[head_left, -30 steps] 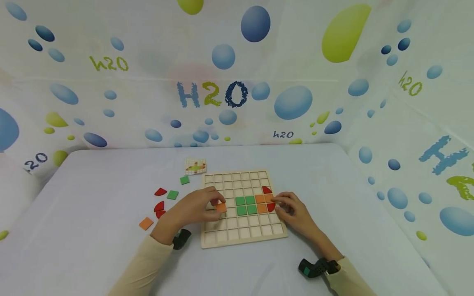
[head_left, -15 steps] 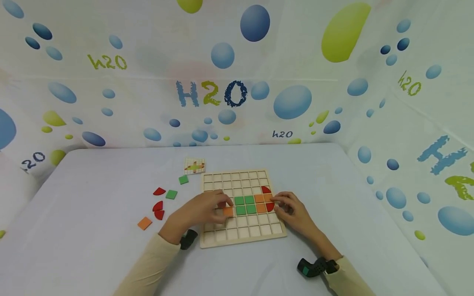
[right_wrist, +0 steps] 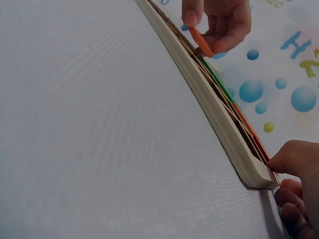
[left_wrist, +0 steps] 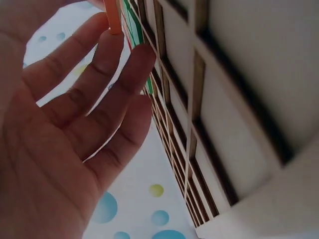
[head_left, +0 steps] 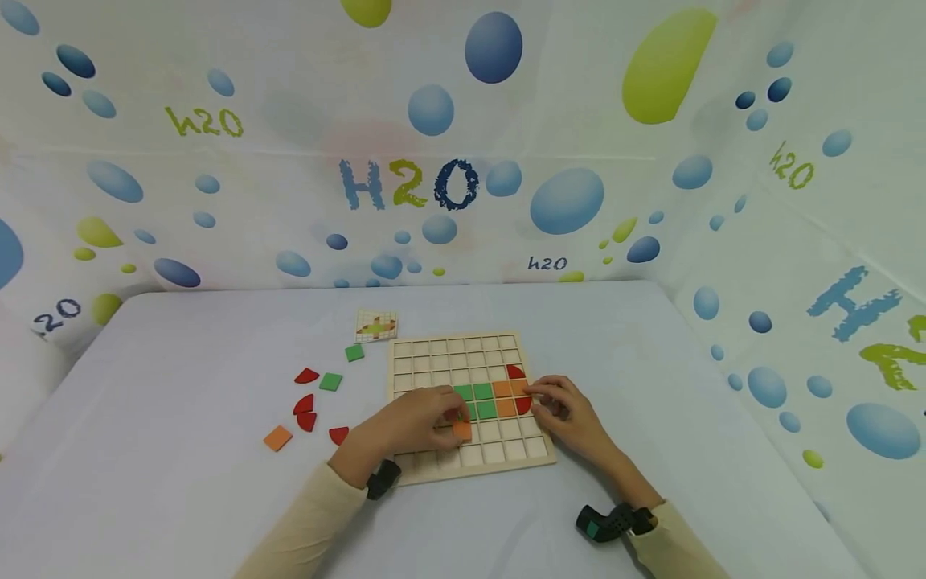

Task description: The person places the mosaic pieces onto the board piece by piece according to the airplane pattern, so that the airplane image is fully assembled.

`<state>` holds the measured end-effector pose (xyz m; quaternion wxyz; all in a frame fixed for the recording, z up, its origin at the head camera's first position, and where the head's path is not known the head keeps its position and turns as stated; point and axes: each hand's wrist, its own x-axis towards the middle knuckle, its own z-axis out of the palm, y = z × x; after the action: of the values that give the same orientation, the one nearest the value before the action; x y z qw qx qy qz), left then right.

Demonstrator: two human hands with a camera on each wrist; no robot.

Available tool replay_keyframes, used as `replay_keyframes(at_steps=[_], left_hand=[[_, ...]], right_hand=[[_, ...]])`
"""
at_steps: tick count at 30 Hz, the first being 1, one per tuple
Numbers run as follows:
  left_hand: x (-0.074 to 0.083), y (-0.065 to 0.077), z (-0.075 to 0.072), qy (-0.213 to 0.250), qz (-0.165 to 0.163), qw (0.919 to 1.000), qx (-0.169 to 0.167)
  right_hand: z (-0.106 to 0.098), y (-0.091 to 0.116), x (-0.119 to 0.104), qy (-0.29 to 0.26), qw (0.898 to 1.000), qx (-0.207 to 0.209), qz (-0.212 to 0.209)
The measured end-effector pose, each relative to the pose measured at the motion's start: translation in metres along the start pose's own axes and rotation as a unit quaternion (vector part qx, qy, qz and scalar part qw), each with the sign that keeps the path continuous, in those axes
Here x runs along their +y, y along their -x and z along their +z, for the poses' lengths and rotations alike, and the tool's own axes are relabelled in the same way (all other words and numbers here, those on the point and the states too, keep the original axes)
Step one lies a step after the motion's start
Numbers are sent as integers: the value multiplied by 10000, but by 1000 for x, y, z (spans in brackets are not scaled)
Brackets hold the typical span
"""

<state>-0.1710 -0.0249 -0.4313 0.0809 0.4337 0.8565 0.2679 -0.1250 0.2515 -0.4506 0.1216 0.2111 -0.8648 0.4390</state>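
Observation:
In the head view my left hand point(head_left: 415, 422) pinches an orange square tile point(head_left: 461, 432) between thumb and fingers, above the gridded wooden board point(head_left: 473, 476). The left wrist view catches this orange tile point(left_wrist: 113, 17) at the fingertips, the other fingers spread beside the grid. Seated on the board are green square tiles point(head_left: 485, 409), orange square tiles point(head_left: 504, 408) and red quarter-round tiles point(head_left: 515, 371). My right hand point(head_left: 575, 418) rests at the board's right edge, its fingertips touching near the orange and red tiles. The right wrist view has its thumb on the board's corner point(right_wrist: 261, 179).
Left of the board lie loose green tiles point(head_left: 330, 382), red quarter-rounds point(head_left: 307, 421) and an orange tile point(head_left: 278, 438). Behind the board's left corner is a small pattern card point(head_left: 376, 326). A white printed cloth point(head_left: 289, 201) hangs behind the table.
My left hand has moved right and toward me over the board, carrying the orange tile. Its forearm no longer covers a loose red quarter-round. The right hand has stayed in place.

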Motion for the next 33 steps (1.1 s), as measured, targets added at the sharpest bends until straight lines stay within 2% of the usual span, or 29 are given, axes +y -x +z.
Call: replay_keyframes(at_steps=[9, 14, 20, 33], left_hand=[[2, -5, 3, -345, 199, 9991, 133], [1, -4, 5, -328, 77, 9994, 77], [2, -6, 5, -372, 239, 9990, 90], [3, -7, 7, -358, 225, 9991, 103]], right_hand=[[-1, -1, 1, 23, 10000, 22, -50], [-1, 0, 1, -14, 10000, 11, -33], [0, 0, 2, -25, 10000, -8, 32], [1, 0, -1, 22, 10000, 12, 77]])
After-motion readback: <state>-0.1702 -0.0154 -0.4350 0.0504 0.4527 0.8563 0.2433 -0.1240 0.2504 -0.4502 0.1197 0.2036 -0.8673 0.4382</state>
